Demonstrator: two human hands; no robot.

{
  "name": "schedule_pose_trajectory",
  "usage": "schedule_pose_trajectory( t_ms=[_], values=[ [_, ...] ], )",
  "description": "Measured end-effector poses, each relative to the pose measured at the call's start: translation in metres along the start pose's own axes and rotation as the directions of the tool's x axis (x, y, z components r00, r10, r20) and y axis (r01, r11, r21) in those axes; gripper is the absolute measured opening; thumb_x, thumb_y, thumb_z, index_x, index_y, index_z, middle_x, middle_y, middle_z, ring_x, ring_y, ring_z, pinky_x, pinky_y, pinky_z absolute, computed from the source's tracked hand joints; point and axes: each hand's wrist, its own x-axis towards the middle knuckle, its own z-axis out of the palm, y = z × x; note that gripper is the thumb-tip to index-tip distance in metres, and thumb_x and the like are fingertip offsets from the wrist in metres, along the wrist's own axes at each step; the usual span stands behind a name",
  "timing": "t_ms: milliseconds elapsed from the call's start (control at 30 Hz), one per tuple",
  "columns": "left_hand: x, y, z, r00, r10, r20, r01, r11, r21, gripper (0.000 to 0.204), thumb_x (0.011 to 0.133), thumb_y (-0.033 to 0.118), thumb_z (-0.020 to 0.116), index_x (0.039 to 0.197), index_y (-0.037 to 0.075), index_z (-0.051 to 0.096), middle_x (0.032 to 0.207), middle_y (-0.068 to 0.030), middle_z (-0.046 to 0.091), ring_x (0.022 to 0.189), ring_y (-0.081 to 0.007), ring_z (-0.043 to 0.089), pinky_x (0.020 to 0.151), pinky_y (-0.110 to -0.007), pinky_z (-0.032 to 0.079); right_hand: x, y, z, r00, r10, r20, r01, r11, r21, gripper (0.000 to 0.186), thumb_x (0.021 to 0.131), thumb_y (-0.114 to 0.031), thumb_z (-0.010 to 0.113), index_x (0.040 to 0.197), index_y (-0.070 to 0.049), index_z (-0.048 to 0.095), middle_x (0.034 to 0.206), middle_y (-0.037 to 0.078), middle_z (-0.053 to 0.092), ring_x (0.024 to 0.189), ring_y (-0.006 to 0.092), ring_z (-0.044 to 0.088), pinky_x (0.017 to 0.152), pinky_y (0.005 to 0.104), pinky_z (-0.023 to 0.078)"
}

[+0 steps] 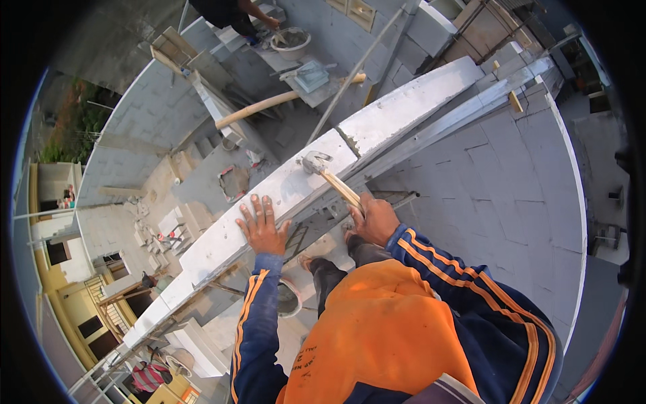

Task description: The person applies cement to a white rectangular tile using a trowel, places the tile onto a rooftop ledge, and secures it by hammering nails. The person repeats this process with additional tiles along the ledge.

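My right hand (375,220) is closed round the wooden handle of a claw hammer (342,188). The hammer's metal head rests on or just above a long white block (306,176) on top of the wall; contact is hard to tell. Flat on the same block, fingers spread, lies my left hand (264,227), a little left of the hammer. To the right, a dark mortar joint (348,143) parts this block from another white block (410,101) in the row.
Below the wall stands a bucket (289,298) beside my legs. Across the wall, a person's hand (272,23) reaches toward a tub of grey mix (291,42). A bamboo pole (257,110) and a slanting metal pole (356,71) reach toward the wall. Drops lie on both sides.
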Motion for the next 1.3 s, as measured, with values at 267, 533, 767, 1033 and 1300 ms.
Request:
schedule_pose_trajectory(
  t_ms=[267, 533, 767, 1033, 1300],
  values=[
    [0.0, -0.003, 0.004, 0.999, 0.034, -0.043, -0.032, 0.998, 0.048, 0.102, 0.064, 0.042, 0.087, 0.151, 0.017, 0.041, 0.161, -0.008, 0.03, 0.145, -0.0429, 0.027, 0.113, -0.063, 0.028, -0.004, 0.021, -0.013, 1.0, 0.028, -0.012, -0.028, 0.999, 0.02, 0.029, 0.09, -0.024, 0.064, 0.092, 0.001, 0.05, 0.064, 0.026, 0.061, 0.06, 0.0468, 0.062, 0.057, 0.0527, 0.05],
    [0.01, 0.013, -0.012, 0.992, 0.036, 0.122, -0.033, 0.999, -0.02, 0.099, 0.069, 0.042, 0.084, 0.151, 0.012, 0.038, 0.162, -0.0094, 0.028, 0.146, -0.0438, 0.024, 0.115, -0.062, 0.022, -0.005, 0.012, -0.031, 1.0, 0.023, 0.003, -0.023, 1.0, 0.013, 0.027, 0.09, -0.023, 0.065, 0.092, 0.001, 0.051, 0.062, 0.024, 0.06, 0.056, 0.0452, 0.061, 0.054, 0.0507, 0.05],
    [0.015, 0.047, 0.012, 0.98, 0.189, -0.056, -0.187, 0.982, 0.036, 0.089, 0.068, 0.033, 0.086, 0.145, 0.011, 0.049, 0.159, -0.0071, 0.034, 0.145, -0.0396, 0.03, 0.114, -0.059, 0.028, -0.002, 0.017, -0.03, 0.996, 0.035, -0.077, -0.035, 0.999, -0.002, 0.026, 0.09, -0.021, 0.065, 0.088, 0.0, 0.051, 0.062, 0.024, 0.059, 0.06, 0.0454, 0.062, 0.056, 0.0495, 0.05],
    [0.016, 0.051, 0.008, 0.985, 0.172, 0.013, -0.171, 0.985, -0.021, 0.085, 0.075, 0.032, 0.081, 0.148, 0.011, 0.043, 0.16, -0.0097, 0.032, 0.146, -0.0412, 0.028, 0.116, -0.06, 0.024, -0.008, 0.033, -0.03, 0.998, 0.054, -0.041, -0.055, 0.998, -0.039, 0.029, 0.092, -0.025, 0.063, 0.09, 0.001, 0.051, 0.062, 0.026, 0.06, 0.06, 0.0456, 0.063, 0.059, 0.0517, 0.052],
    [0.016, 0.046, -0.006, 0.984, 0.166, 0.067, -0.157, 0.981, -0.113, 0.094, 0.07, 0.027, 0.085, 0.151, 0.014, 0.039, 0.16, -0.0088, 0.032, 0.146, -0.0406, 0.027, 0.117, -0.057, 0.025, 0.003, 0.025, -0.051, 1.0, 0.001, 0.011, 0.001, 0.992, -0.128, 0.029, 0.092, -0.026, 0.063, 0.089, 0.002, 0.054, 0.064, 0.025, 0.062, 0.063, 0.0462, 0.064, 0.059, 0.0509, 0.053]
  ],
)
